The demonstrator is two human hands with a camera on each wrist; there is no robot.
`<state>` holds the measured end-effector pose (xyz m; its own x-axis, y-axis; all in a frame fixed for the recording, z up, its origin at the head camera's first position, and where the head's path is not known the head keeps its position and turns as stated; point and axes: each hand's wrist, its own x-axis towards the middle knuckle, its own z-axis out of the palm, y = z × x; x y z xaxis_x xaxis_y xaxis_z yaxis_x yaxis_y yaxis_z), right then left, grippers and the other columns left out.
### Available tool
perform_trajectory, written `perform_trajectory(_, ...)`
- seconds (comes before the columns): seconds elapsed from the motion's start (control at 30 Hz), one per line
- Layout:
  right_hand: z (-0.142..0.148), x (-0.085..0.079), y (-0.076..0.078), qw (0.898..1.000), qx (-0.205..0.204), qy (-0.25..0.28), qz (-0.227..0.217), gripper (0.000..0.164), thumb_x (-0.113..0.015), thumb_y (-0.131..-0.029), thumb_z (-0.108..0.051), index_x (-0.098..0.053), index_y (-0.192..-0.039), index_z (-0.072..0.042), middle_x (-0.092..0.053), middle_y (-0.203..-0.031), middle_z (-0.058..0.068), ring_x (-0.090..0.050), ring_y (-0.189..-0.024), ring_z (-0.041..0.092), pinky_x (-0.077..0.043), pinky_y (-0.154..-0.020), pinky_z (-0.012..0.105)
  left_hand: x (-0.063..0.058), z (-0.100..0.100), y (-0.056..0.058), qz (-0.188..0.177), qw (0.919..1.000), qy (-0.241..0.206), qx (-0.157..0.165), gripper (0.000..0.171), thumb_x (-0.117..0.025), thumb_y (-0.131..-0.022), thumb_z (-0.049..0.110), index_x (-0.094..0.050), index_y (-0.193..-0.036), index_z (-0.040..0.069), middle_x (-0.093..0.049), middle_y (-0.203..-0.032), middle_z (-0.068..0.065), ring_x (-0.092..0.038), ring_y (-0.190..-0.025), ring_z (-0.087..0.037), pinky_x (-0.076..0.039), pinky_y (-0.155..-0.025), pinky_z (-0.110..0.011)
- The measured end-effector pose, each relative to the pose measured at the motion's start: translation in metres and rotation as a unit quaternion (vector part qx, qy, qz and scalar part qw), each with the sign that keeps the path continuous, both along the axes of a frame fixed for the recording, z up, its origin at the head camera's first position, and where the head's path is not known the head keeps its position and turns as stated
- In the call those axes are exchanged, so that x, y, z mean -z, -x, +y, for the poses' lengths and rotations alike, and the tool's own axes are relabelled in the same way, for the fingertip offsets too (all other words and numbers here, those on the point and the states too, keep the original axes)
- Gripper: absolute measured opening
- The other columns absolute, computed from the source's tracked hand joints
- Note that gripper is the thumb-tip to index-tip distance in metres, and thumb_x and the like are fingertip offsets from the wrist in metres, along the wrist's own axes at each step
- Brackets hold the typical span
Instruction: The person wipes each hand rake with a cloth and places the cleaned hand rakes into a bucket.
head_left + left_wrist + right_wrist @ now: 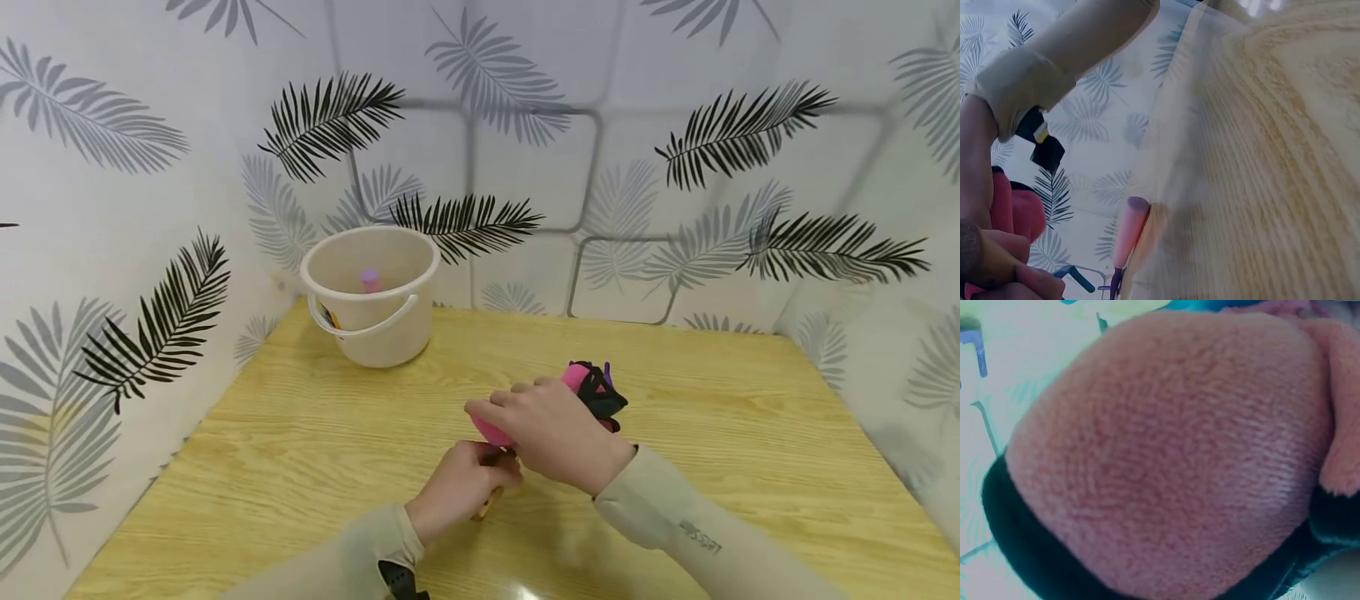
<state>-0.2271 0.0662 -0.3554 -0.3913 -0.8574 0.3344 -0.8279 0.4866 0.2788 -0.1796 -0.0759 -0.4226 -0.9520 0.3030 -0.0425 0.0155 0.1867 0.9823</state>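
Note:
My right hand [558, 425] grips a pink plush toy [574, 377] with black parts, above the table, its fingers over the top. Fuzzy pink cloth of this plush toy [1172, 456], edged in dark trim, fills most of the right wrist view. Just below and to the left, my left hand [463, 487] holds a wooden-handled tool, whose pale handle [486, 505] pokes out under the fingers. That hand and the handle [991, 259] also show at the lower left of the left wrist view. The tool's working end is hidden, and contact with the plush cannot be made out.
A cream bucket [375, 333] with its carrying handle stands at the back left, a pink-and-purple item [370, 280] inside. In the left wrist view, a pink-handled tool [1130, 231] is by the table surface [1260, 187]. Leaf-patterned walls [525, 167] border the table.

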Motion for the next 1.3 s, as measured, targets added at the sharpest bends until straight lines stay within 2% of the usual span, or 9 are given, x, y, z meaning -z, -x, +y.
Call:
perform_trajectory(0.13,-0.004,0.001,0.003,0.999,0.015,-0.013,0.033,0.04,-0.065,-0.075,0.003,-0.058,-0.108,-0.018,-0.058,-0.074,-0.005,-0.049,-0.059,0.015,-0.044,-0.047,0.029,-0.015,0.003,-0.008,-0.01,0.9998,-0.017,-0.002,0.01,-0.06,-0.083,0.003,-0.059,-0.073,0.002,-0.038,-0.047,0.005,-0.032,-0.034,-0.007,-0.029,-0.035,-0.02)
perform_trajectory(0.23,-0.006,0.002,0.008,0.998,0.032,-0.022,0.053,0.046,-0.068,-0.076,-0.002,-0.057,-0.118,-0.016,-0.063,-0.084,-0.002,-0.054,-0.064,0.017,-0.048,-0.051,0.031,-0.029,0.007,-0.015,-0.004,0.9998,-0.017,-0.006,0.014,-0.058,-0.082,0.0,-0.055,-0.069,0.003,-0.037,-0.046,0.005,-0.032,-0.035,-0.005,-0.029,-0.036,-0.02)
perform_trajectory(0.3,-0.004,0.002,0.011,0.998,0.041,-0.013,0.045,0.05,-0.068,-0.076,-0.002,-0.056,-0.122,-0.017,-0.064,-0.088,-0.001,-0.056,-0.068,0.018,-0.05,-0.054,0.033,-0.033,0.008,-0.018,0.002,0.9998,-0.022,-0.004,0.015,-0.057,-0.083,0.001,-0.055,-0.068,0.003,-0.038,-0.046,0.005,-0.033,-0.035,-0.005,-0.029,-0.037,-0.019)
perform_trajectory(0.4,0.003,0.001,0.012,0.999,0.043,0.021,-0.003,0.054,-0.073,-0.074,-0.008,-0.055,-0.124,-0.019,-0.065,-0.089,-0.001,-0.057,-0.069,0.018,-0.051,-0.055,0.034,-0.027,0.007,-0.013,-0.011,0.9994,-0.034,-0.003,0.017,-0.054,-0.087,0.004,-0.054,-0.069,0.004,-0.039,-0.047,0.005,-0.031,-0.037,-0.006,-0.028,-0.037,-0.02)
perform_trajectory(0.53,0.017,-0.001,0.006,0.993,0.051,0.065,-0.081,0.059,-0.079,-0.074,-0.023,-0.053,-0.128,-0.022,-0.067,-0.096,-0.002,-0.058,-0.074,0.015,-0.052,-0.056,0.034,-0.01,0.003,-0.001,-0.029,0.9983,-0.048,-0.013,0.018,-0.051,-0.092,0.011,-0.054,-0.075,0.004,-0.043,-0.051,0.004,-0.031,-0.039,-0.008,-0.027,-0.036,-0.021)
perform_trajectory(0.63,0.025,-0.001,0.0,0.988,0.078,0.081,-0.104,0.061,-0.079,-0.076,-0.031,-0.053,-0.131,-0.024,-0.068,-0.103,-0.002,-0.06,-0.078,0.013,-0.051,-0.052,0.031,-0.005,0.001,0.003,-0.03,0.9975,-0.058,-0.027,0.018,-0.051,-0.095,0.016,-0.053,-0.08,0.005,-0.048,-0.057,0.002,-0.035,-0.042,-0.008,-0.029,-0.037,-0.02)
perform_trajectory(0.8,0.032,0.004,-0.001,0.982,0.112,0.116,-0.098,0.062,-0.079,-0.076,-0.033,-0.053,-0.132,-0.026,-0.068,-0.104,-0.001,-0.062,-0.079,0.014,-0.052,-0.052,0.032,-0.009,0.001,0.003,-0.034,0.996,-0.079,-0.026,0.019,-0.05,-0.097,0.017,-0.052,-0.084,0.003,-0.049,-0.06,0.0,-0.036,-0.043,-0.007,-0.029,-0.037,-0.019)
perform_trajectory(1.1,0.034,0.006,0.002,0.972,0.149,0.175,-0.049,0.063,-0.078,-0.077,-0.026,-0.049,-0.133,-0.018,-0.066,-0.098,0.005,-0.06,-0.069,0.019,-0.052,-0.048,0.035,-0.011,-0.001,0.001,-0.021,0.9954,-0.089,-0.028,0.022,-0.049,-0.098,0.019,-0.055,-0.089,-0.001,-0.049,-0.061,-0.001,-0.035,-0.043,-0.006,-0.028,-0.035,-0.016)
perform_trajectory(1.3,0.03,0.009,-0.008,0.973,0.116,0.182,-0.081,0.062,-0.074,-0.082,-0.031,-0.047,-0.136,-0.018,-0.066,-0.103,0.008,-0.06,-0.069,0.017,-0.052,-0.048,0.034,-0.015,0.0,0.0,-0.006,0.9968,-0.075,-0.029,0.023,-0.048,-0.098,0.018,-0.058,-0.096,-0.003,-0.053,-0.065,-0.003,-0.041,-0.047,-0.005,-0.032,-0.037,-0.015)
